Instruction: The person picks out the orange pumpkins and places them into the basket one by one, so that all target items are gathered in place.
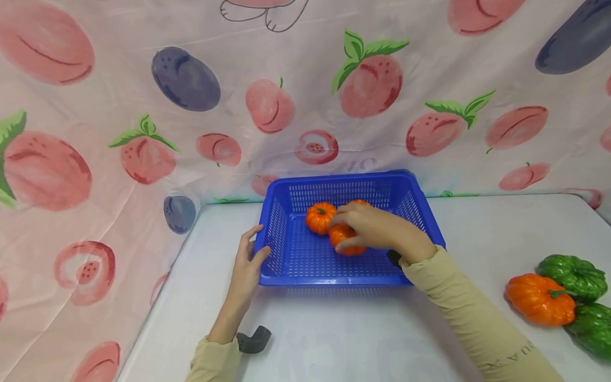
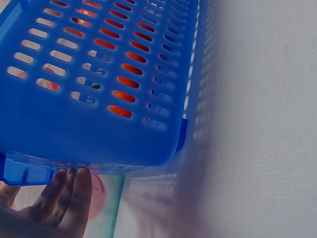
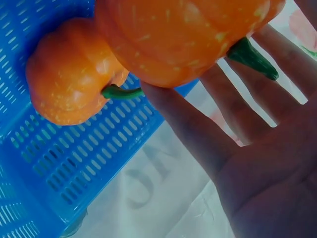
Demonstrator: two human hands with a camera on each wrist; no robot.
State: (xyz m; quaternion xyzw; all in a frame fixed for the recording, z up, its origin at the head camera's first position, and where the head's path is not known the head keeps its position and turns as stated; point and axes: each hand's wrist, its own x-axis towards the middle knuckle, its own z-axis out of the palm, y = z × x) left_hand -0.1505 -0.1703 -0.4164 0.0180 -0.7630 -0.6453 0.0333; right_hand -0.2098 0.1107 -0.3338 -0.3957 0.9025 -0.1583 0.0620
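Note:
A blue plastic basket stands on the white table with several orange pumpkins inside. My left hand holds its left rim, thumb over the edge; in the left wrist view the fingers touch the outer wall. Inside the basket, my right hand grips an orange pumpkin from above. The right wrist view shows this pumpkin against the fingers, its green stem pointing toward the palm. Another orange pumpkin sits just left of it, and a third is partly hidden behind the hand.
On the table at right lie an orange pumpkin and two green pumpkins, one cut off by the frame edge. A dark curved object shows beside the left wrist. A fruit-print cloth hangs behind the basket.

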